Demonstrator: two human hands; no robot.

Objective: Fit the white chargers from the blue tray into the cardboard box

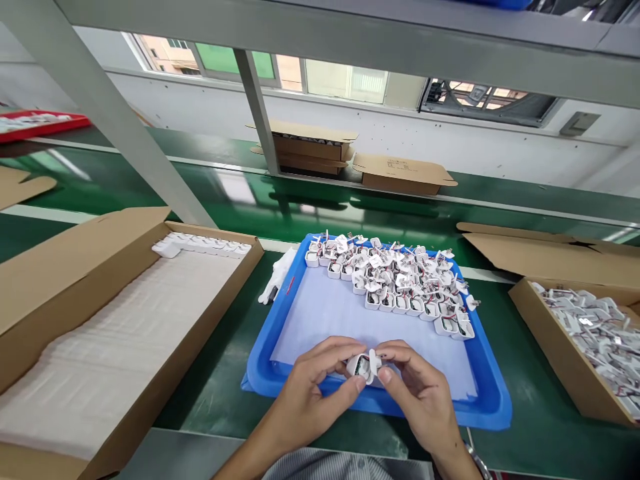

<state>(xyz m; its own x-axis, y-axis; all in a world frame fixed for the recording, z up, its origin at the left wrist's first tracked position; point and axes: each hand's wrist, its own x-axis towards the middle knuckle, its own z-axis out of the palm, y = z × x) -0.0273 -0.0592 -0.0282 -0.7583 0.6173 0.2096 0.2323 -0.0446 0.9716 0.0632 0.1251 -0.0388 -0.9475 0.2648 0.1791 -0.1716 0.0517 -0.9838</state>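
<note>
Over the near rim of a blue tray [500, 400], my left hand [317, 390] grips a small white charger housing [356, 365]. Its open side shows dark parts inside. My right hand [423, 397] pinches a white plug cover [375, 361] between thumb and fingers, right against the housing's open side. Whether the two pieces are joined cannot be made out. Inside the tray, rows of similar white housings [400, 305] stand at the back and right, with loose covers, metal plug pins and red and black wires on top.
On the left lies an open carton [210, 327] with a row of white pieces [215, 245] at its far end. A right-hand carton [555, 360] holds many wired plug covers [595, 333]. White gloves or cloth [280, 273] lie beside the tray. A grey post [115, 120] slants at left.
</note>
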